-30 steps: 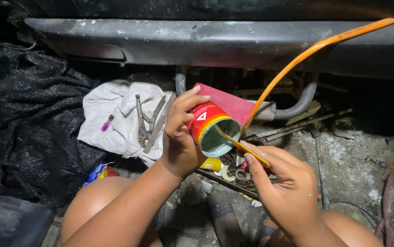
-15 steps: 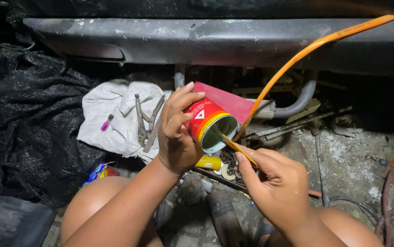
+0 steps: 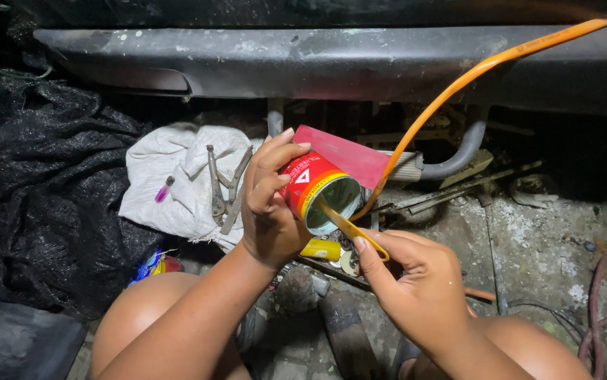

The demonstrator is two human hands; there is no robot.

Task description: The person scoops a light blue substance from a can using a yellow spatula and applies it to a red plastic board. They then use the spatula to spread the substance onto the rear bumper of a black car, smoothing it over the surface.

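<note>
A: Item one, nearest the camera?

B: Two bare knees at the bottom edge. Above them, the right hand, fingers closed around a thin yellow scraper. The scraper's far end reaches into the mouth of the tin.

A: The tin itself?

B: A small red can with a yellow band, lid off, tilted on its side with its opening facing the right hand. The left hand wraps around it from the left, thumb and fingers closed on its body, holding it clear of the ground.

A: Below the can?

B: A yellow tube lying among small metal bits on the dirty concrete.

A: Further out, left side?

B: A crumpled white cloth with pliers lying on it and a small purple object just beside them. Black netting is heaped left of the cloth.

A: Behind the can?

B: A flat red card, touching or just behind the can; I cannot tell which. An orange hose arcs from there up to the right.

A: Farthest?

B: A dusty dark bumper spanning the top, a grey pipe curving beneath it.
</note>
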